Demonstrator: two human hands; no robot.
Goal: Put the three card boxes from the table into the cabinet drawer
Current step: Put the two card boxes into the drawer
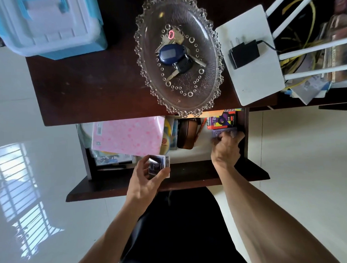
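The cabinet drawer [170,174] stands pulled out below the dark table top [92,91]. A red and purple card box [222,120] lies flat in the drawer's far right corner. Just in front of it my right hand [226,147] grips a pale purple card box [224,133] down inside the drawer. My left hand [148,177] holds a dark, glossy card box [159,163] above the drawer's front edge, near its middle.
The drawer also holds a pink patterned booklet [127,138], a brown case [187,135] and discs. On the table stand a glass dish [146,59] with keys, a white router [252,55] with a black adapter and a white and blue bin [47,25].
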